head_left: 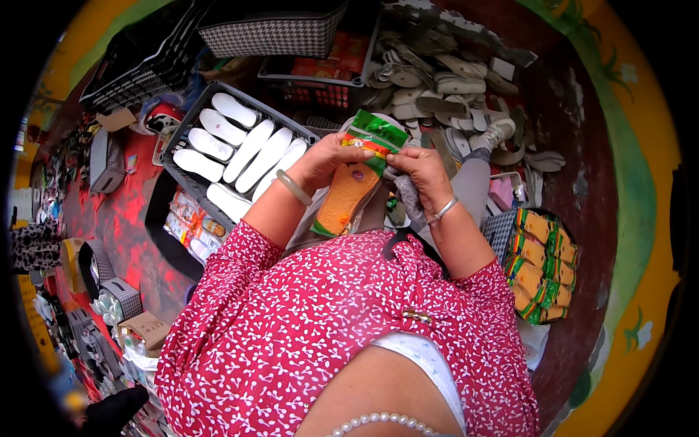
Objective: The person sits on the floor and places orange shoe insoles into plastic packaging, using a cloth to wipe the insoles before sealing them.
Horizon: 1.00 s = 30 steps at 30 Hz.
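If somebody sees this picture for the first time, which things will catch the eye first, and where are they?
At the centre, the left hand and right hand hold an orange insole in a clear packet with a green top. To the left, a dark crate holds rows of white insoles. At the right lies a stack of packed orange insoles.

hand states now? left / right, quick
Left hand: closed on the top of the orange insole packet.
Right hand: closed, pinching the packet's green header and also holding a grey cloth.
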Each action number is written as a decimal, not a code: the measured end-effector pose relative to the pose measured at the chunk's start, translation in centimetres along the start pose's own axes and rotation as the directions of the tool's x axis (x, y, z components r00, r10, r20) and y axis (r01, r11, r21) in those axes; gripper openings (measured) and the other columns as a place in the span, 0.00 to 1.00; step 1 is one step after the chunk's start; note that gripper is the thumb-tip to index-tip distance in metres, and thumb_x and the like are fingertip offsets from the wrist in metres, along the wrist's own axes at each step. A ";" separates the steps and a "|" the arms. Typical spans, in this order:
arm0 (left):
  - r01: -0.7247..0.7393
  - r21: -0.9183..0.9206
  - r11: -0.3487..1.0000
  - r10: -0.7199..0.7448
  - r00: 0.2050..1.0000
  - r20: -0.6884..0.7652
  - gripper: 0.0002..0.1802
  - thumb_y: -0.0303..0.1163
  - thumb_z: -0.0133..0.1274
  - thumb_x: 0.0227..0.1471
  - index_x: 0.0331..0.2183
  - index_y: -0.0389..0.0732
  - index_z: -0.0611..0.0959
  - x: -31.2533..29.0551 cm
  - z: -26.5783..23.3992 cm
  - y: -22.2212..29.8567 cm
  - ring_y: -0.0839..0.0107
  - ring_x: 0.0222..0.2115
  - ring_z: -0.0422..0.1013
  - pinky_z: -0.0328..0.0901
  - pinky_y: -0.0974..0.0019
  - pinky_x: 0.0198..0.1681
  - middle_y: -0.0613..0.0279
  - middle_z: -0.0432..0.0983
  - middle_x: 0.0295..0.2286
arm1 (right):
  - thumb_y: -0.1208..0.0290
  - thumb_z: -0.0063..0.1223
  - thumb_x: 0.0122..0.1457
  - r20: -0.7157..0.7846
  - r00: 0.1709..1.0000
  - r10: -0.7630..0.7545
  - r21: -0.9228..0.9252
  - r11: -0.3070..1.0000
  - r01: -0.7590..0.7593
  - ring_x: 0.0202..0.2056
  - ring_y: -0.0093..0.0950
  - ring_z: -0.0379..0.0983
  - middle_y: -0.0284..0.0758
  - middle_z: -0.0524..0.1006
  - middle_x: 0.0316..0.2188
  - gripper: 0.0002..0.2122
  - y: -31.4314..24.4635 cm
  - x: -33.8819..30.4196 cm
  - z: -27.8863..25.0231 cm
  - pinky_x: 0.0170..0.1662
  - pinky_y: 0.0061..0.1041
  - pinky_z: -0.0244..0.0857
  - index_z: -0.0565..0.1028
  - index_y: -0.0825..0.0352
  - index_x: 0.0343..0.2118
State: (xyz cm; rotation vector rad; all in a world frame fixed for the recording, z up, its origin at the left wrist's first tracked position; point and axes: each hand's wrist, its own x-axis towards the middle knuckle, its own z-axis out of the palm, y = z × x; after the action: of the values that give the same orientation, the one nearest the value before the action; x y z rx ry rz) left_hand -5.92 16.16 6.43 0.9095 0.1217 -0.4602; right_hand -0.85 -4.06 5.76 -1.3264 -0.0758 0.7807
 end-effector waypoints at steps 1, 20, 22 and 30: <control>-0.004 -0.006 1.000 0.004 1.000 0.019 0.16 0.26 0.56 0.46 0.40 0.35 0.77 0.3 0.0 0.7 0.73 0.32 0.74 0.69 0.70 0.37 0.60 0.77 0.34 | 0.74 0.57 0.50 0.006 1.000 -0.001 -0.012 1.000 0.001 0.22 0.19 0.71 0.30 0.74 0.19 0.05 -0.4 0.0 0.1 0.27 0.15 0.65 0.75 0.70 0.23; -0.028 -0.279 0.960 0.060 0.992 0.109 0.22 0.20 0.49 0.42 0.44 0.35 0.71 1.4 -2.3 -2.3 0.66 0.43 0.70 0.64 0.62 0.49 0.57 0.71 0.41 | 0.82 0.49 0.46 0.494 0.526 -0.692 -0.629 0.132 0.766 0.51 0.38 0.65 0.39 0.71 0.46 0.21 1.1 1.9 4.4 0.54 0.34 0.56 0.70 0.65 0.47; -0.041 -0.270 0.962 0.080 0.988 0.133 0.22 0.19 0.48 0.42 0.44 0.35 0.72 1.5 -3.0 -2.4 0.66 0.42 0.70 0.65 0.63 0.48 0.57 0.72 0.40 | 0.84 0.47 0.46 0.468 0.512 -0.720 -0.694 0.059 0.717 0.51 0.38 0.65 0.38 0.71 0.47 0.21 2.0 2.2 4.5 0.56 0.33 0.55 0.71 0.65 0.46; -0.082 -0.190 0.978 0.093 0.994 0.053 0.23 0.18 0.47 0.43 0.45 0.36 0.70 1.5 -3.0 -2.7 0.65 0.40 0.71 0.66 0.61 0.46 0.57 0.71 0.40 | 0.79 0.47 0.45 0.364 0.554 -0.749 -0.715 0.156 0.682 0.47 0.36 0.69 0.37 0.75 0.41 0.14 2.0 4.4 4.7 0.48 0.33 0.60 0.74 0.63 0.38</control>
State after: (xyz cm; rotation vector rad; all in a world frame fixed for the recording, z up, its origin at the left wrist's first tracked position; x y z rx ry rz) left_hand -5.43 16.61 2.14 0.7120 0.0666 -0.3875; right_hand -0.74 2.32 3.67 -1.9173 -1.0887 -0.2673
